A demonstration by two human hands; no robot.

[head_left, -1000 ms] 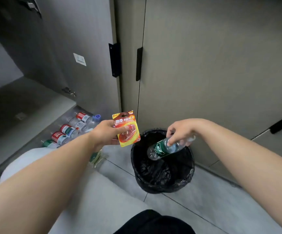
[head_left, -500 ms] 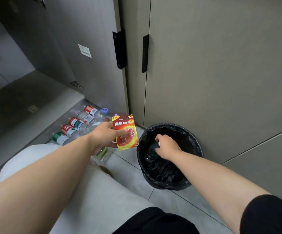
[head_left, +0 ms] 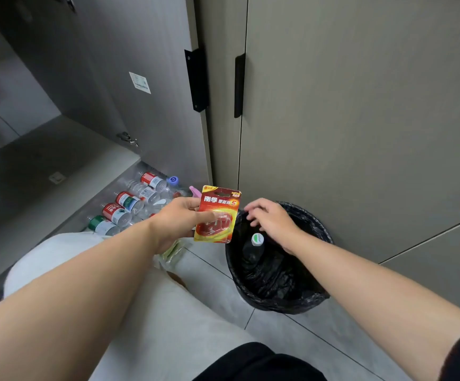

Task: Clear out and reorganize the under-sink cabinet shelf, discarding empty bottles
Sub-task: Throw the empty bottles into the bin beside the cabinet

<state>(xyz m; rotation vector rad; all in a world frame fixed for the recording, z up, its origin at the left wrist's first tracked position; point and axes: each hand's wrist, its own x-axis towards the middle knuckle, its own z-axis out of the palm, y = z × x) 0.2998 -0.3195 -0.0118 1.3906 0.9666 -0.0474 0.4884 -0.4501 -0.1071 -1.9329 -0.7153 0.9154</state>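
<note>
Tall grey-green cabinet doors (head_left: 360, 105) with black bar handles fill the view from 12 to 3 o'clock. One matching door (head_left: 140, 78) stands swung open at 11 o'clock.

A round waste bin with a black plastic liner (head_left: 278, 306) stands on the pale tiled floor just right of centre, against the closed doors. At 9 o'clock from the bin, a row of clear plastic bottles with red and green labels (head_left: 129, 202) lies side by side below the open door.

Both bare forearms reach forward from the bottom corners. The left hand (head_left: 176, 224) is at centre, its thumb pinching a red and yellow carded battery pack (head_left: 217, 215) upright against the curled fingers, just beside the bin's 10 o'clock rim. The right hand (head_left: 272, 221) hovers palm down over the bin's 12 o'clock side, fingers loosely spread and holding nothing.

Below it, a clear plastic bottle with a white and green cap (head_left: 253, 248) lies in the liner, cap uppermost, apart from the fingers.
</note>
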